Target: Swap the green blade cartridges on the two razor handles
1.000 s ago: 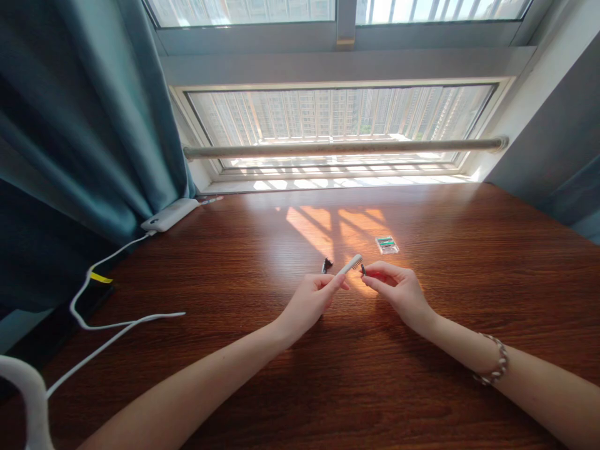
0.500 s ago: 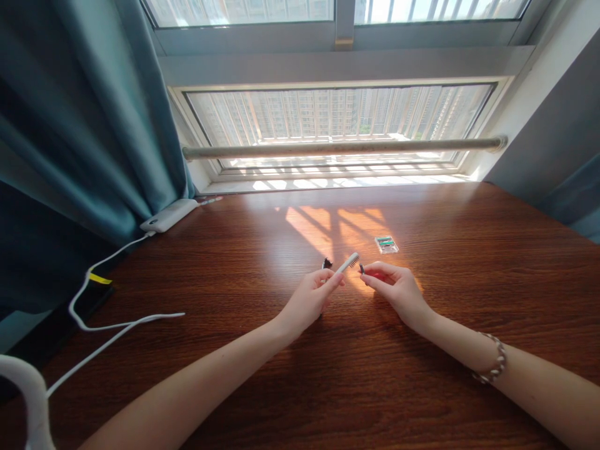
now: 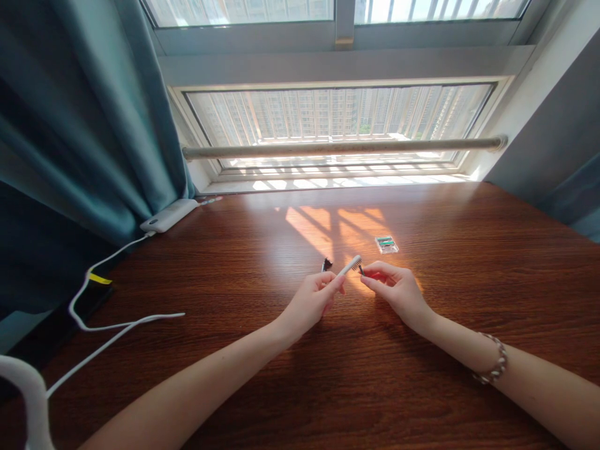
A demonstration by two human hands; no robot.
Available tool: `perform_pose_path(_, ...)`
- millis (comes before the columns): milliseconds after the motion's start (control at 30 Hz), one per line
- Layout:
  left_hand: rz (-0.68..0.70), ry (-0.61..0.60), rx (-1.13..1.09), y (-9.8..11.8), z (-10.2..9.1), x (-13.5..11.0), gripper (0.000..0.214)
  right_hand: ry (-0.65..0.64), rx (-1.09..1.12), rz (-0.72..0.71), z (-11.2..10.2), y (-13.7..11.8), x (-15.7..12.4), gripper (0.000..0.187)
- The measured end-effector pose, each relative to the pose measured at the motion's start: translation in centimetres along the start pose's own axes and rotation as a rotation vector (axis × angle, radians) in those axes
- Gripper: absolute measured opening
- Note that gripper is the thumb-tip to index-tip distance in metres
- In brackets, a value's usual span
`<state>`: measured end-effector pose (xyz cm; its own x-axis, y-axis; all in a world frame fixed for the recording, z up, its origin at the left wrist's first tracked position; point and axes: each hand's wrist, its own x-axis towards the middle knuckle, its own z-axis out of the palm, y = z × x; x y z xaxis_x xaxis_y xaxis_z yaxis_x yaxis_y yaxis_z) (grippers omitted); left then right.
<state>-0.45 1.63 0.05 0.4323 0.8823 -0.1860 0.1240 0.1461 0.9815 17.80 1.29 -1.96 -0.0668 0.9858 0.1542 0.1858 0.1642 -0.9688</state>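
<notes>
My left hand [image 3: 315, 297] is closed on a slim white handle with comb-like teeth [image 3: 349, 265], which slants up to the right. A dark, ragged-topped piece [image 3: 327, 264] shows just behind the same hand; I cannot tell whether the fingers hold it. My right hand [image 3: 397, 292] pinches a small dark, thin piece [image 3: 361, 270] between thumb and fingertips. That piece is at the toothed end of the handle and appears to touch it. Beyond the right hand, a small clear case [image 3: 387, 244] with green strips lies on the wooden table [image 3: 244, 275].
At the far left, a white power bank-like device [image 3: 169, 215] lies by the blue curtain [image 3: 140, 112], a white cable [image 3: 117, 327] running from it. A curved white stand [image 3: 28, 394] rises at the lower left. A rail [image 3: 347, 148] crosses the window behind the table.
The toothed end of the white handle has moved slightly right and down, meeting the small dark piece. My right hand has barely moved.
</notes>
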Motion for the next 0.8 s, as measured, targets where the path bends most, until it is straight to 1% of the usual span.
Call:
perform_pose_path(133,-0.005,-0.018,-0.018,0.04,0.15,-0.03,0.035,0.011,-0.022,0.042,0.02,0.26,0.04,0.018)
perform_pose_path(367,-0.019,-0.001,-0.003,-0.13,0.05,0.16,0.036,-0.010,0.022,0.008,-0.15,0.29,0.00,0.016)
perform_pose_path(600,-0.042,-0.050,-0.008,0.15,0.20,-0.22,0.035,-0.006,-0.017,0.078,-0.06,0.84,0.30,0.020)
perform_pose_path(800,-0.018,-0.052,0.043,0.10,0.12,-0.22,0.035,-0.002,0.014,-0.002,-0.06,0.28,0.19,0.016)
